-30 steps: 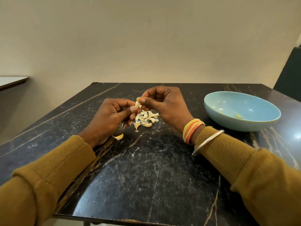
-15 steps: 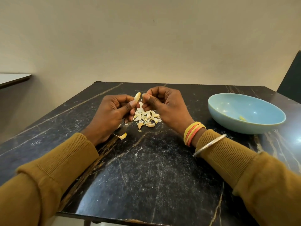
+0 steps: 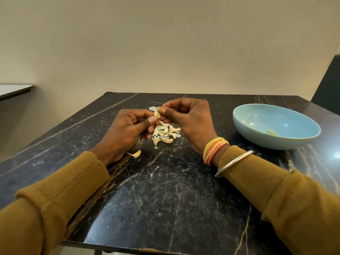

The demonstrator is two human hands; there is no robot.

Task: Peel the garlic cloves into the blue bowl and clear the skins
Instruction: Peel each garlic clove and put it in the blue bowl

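In the head view, the person is holding one garlic clove (image 3: 156, 114) in the air between both hands, just above a small pile of cloves and skins (image 3: 165, 133) that is lying on the dark table (image 3: 165, 199). The left hand (image 3: 127, 129) is curling its fingers and is pinching the lower end of the clove with the thumb and forefinger. The right hand (image 3: 187, 120) is also curling, and its thumb and forefinger are pinching the upper end, where a thin flake of skin seems to be lifting. I am judging that the clove is very light, small and firm, while its skin is dry, papery and easy to tear; once it is bare, it may be getting a little slippery. So it is better to hold the body of the clove with one hand and to pull the skin from the tip with the nails of the other. One loose skin (image 3: 136, 154) is lying apart, near the left wrist. The blue bowl (image 3: 276, 142) is standing well to the right of the hands, and it is holding only one small yellowish piece (image 3: 272, 132), probably a peeled clove, near its right side. In the pile I cannot tell which pieces are whole cloves.
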